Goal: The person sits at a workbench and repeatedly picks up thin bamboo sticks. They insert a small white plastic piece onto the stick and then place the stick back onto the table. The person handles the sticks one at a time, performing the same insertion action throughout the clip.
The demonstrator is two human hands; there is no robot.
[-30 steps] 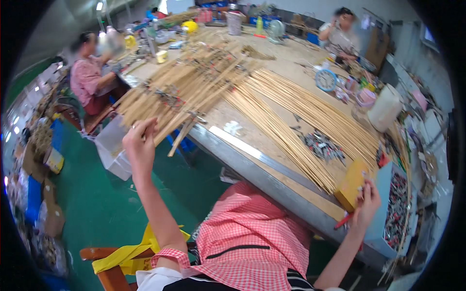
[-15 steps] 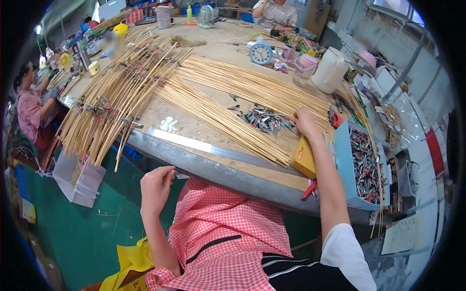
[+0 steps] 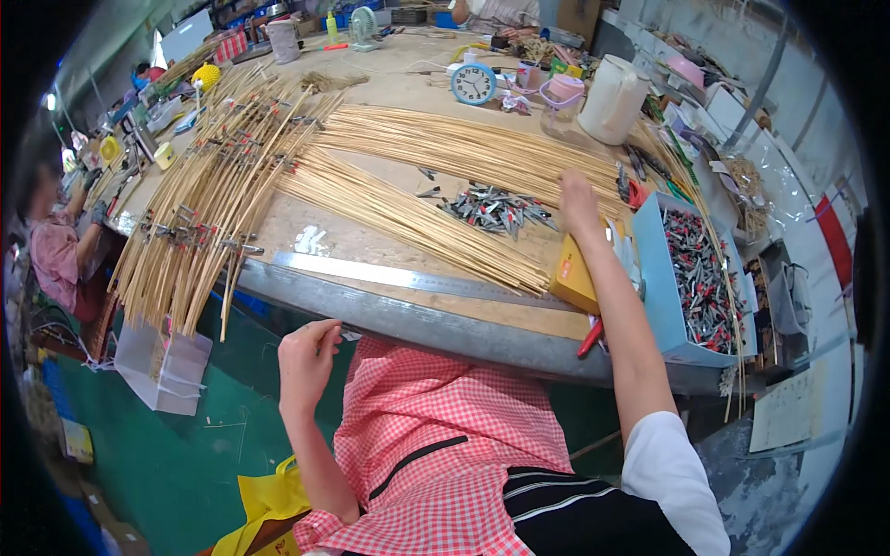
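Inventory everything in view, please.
Sticks: many, tan, across table
Loose clips: many, grey-red, between sticks
Ruler: one, silver, near table edge
Clip box: one, blue, table right
Small box: one, yellow, left of clip box
Clock: one, blue-rimmed, far side
Jug: one, white, right of clock
Bin: one, white, left, below table
Co-worker: one, pink top, left
Clutter: uncountable, mixed, far and right
Left hand: one, bare, before table
Right hand: one, bare, at sticks

The right hand (image 3: 577,199) hides its own fingertips, and the top edge crops the far co-worker (image 3: 501,11).
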